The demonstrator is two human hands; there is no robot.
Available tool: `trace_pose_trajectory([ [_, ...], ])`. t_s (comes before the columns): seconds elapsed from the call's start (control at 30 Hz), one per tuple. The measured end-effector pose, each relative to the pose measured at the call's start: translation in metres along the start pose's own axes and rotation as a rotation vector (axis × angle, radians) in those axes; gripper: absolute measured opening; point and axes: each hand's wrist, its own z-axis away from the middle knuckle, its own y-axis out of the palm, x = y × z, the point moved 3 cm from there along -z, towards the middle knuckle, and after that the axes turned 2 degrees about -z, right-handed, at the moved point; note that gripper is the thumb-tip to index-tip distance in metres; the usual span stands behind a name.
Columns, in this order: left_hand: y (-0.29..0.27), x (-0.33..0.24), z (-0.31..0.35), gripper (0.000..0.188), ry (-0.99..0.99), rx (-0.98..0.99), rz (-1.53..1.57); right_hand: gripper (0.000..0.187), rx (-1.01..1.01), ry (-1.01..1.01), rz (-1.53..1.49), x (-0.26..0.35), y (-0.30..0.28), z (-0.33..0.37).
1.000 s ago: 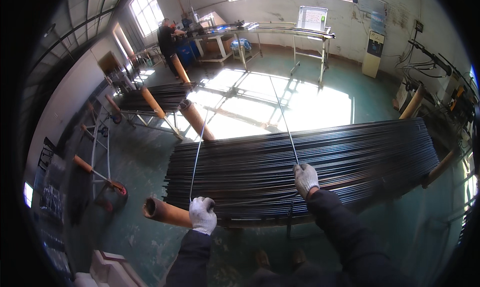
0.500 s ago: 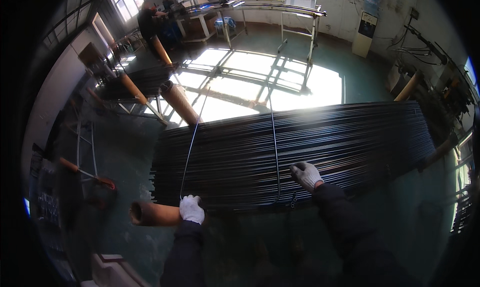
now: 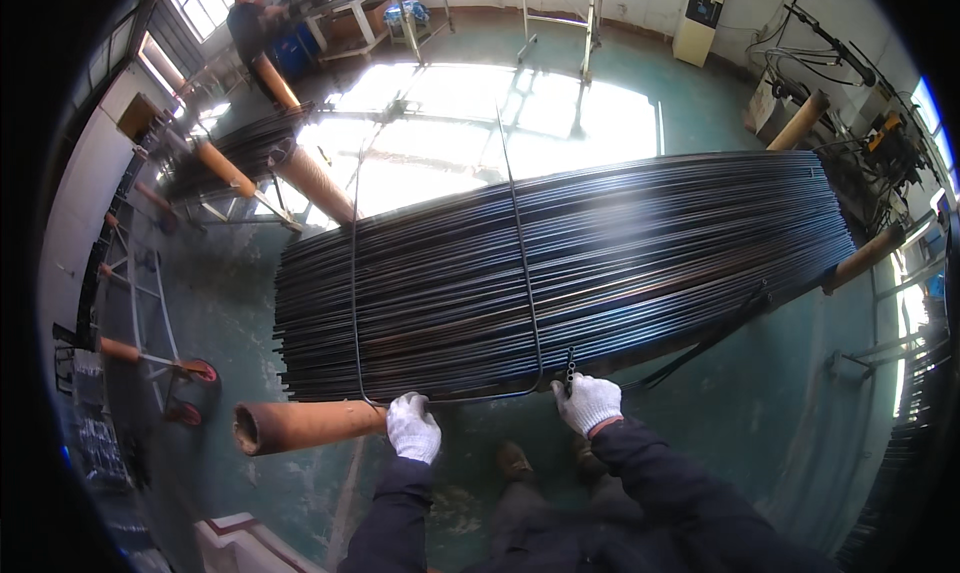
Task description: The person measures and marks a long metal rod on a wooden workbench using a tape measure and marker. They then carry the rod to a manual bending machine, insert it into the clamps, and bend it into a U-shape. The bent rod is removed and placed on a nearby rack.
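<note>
A black rod bent into a U [image 3: 527, 273] lies across a wide bed of long dark rods [image 3: 640, 233], its two legs pointing away from me. My left hand [image 3: 414, 428], in a white knit glove, is closed round the rod's near left corner, beside an orange-brown tube [image 3: 310, 426]. At the near edge of the bed, right of the U's near right corner, my gloved right hand [image 3: 588, 405] is closed on a small dark metal piece with round holes [image 3: 571, 373]. Its lower end is hidden by the fingers.
Thick cardboard-like tubes [image 3: 318, 185] stick out around the rod bed. A wheeled metal frame [image 3: 150, 323] stands at left, and a white object [image 3: 250, 543] is near lower left. At the far left a person [image 3: 247, 28] is by a bench; a water dispenser [image 3: 699, 21] stands far right.
My right hand has come down and left from above the rods and taken hold of the small holed piece. My left hand stays on the bent rod. The view has tilted downward.
</note>
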Motion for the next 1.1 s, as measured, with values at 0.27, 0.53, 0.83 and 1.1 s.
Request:
trace_pose_trajectory([
  [0.27,0.001,-0.084,0.071,0.03,-0.219,0.21,0.29,0.04,-0.116,-0.092,-0.01,-0.017,0.006,0.031],
  [0.53,0.012,-0.181,0.121,0.044,-0.062,0.351,0.467,0.02,-0.299,-0.151,-0.346,-0.056,-0.079,0.11],
  [0.83,-0.024,-0.287,0.128,0.053,0.216,0.193,0.519,0.007,-0.14,-0.559,-0.567,-0.034,-0.248,0.161],
  [1.1,-0.034,-0.244,0.127,0.054,0.157,-0.047,0.663,0.025,-0.146,-0.927,-0.469,0.07,-0.352,0.147],
])
